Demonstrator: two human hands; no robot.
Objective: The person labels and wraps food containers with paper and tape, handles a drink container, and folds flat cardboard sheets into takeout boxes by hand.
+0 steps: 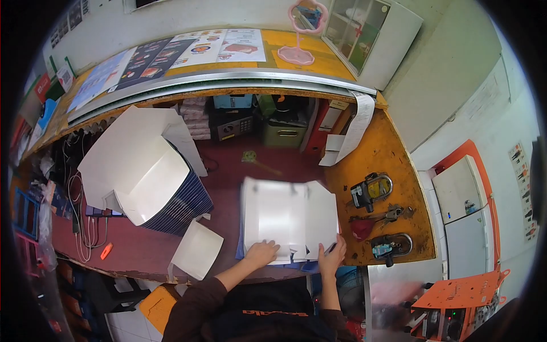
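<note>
A white paper box (273,214) with a blue outside lies opened out on the dark red desk in front of me, its flaps spread. It may be several nested together; I cannot tell. My left hand (262,254) rests on the box's near left part, fingers stretched out over the white surface. At the near right corner, my right hand (332,256) has thumb and fingers closed around the box's edge, with a small dark patch between them. Left of it stands a tall nested stack of blue-and-white paper boxes (191,196). A smaller white carton piece (199,249) lies between.
Two padlocks (370,191) (392,249) and keys (390,214) lie on the wooden side counter (370,165). Behind the desk are a safe (234,129) and a green box (284,134). An orange cutter (106,251) and cables lie left. A paper strip (358,128) hangs from the shelf.
</note>
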